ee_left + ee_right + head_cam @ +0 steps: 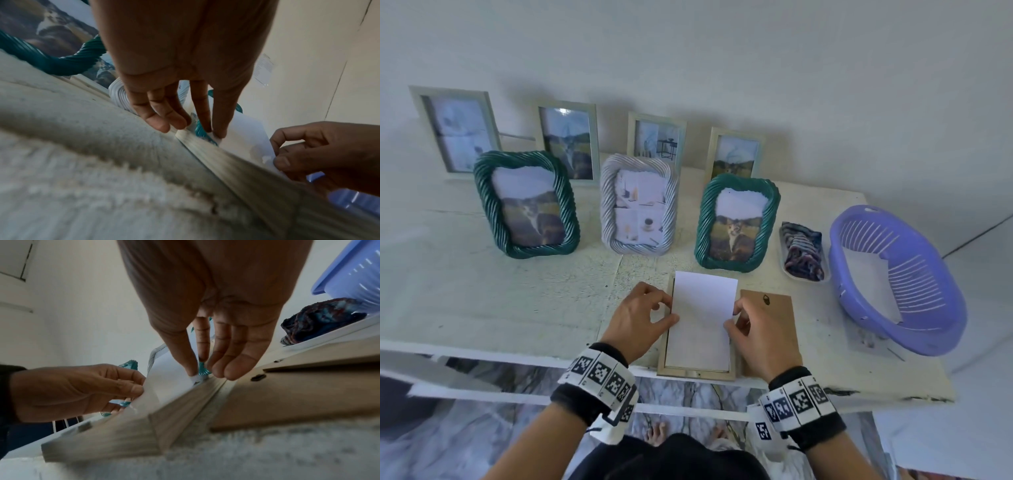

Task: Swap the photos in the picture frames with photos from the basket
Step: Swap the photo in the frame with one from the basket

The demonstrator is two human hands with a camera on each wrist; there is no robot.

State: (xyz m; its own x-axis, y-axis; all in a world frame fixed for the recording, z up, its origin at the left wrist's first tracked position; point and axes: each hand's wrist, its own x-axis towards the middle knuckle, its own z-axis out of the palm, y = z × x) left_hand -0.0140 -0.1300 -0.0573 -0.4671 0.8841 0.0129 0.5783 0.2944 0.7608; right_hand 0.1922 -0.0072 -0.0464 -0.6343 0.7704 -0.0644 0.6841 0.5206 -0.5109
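photo: white sheet, blank side up, lying in the open wooden frame at the near table edge; its far end sticks out past the frame's top edge.
left hand: pinches the photo's left edge between thumb and index finger; other fingers loosely curled beside the frame.
right hand: pinches the photo's right edge with thumb and index finger; remaining fingers rest over the backing board.
backing board: brown panel with a small hanger at its top, flat on the table, just right of the open frame, touching or nearly so.
basket: purple slotted plastic, far right on the table, tilted toward the person; white sheets inside, probably more photos, prints not readable.
cloth: dark patterned fabric in a small white tray, between the basket and the right green frame.
standing frames: front row green, silver-white, green, all rope-textured, upright; four plain pale frames behind them against the wall.
table: white, rough-painted top.
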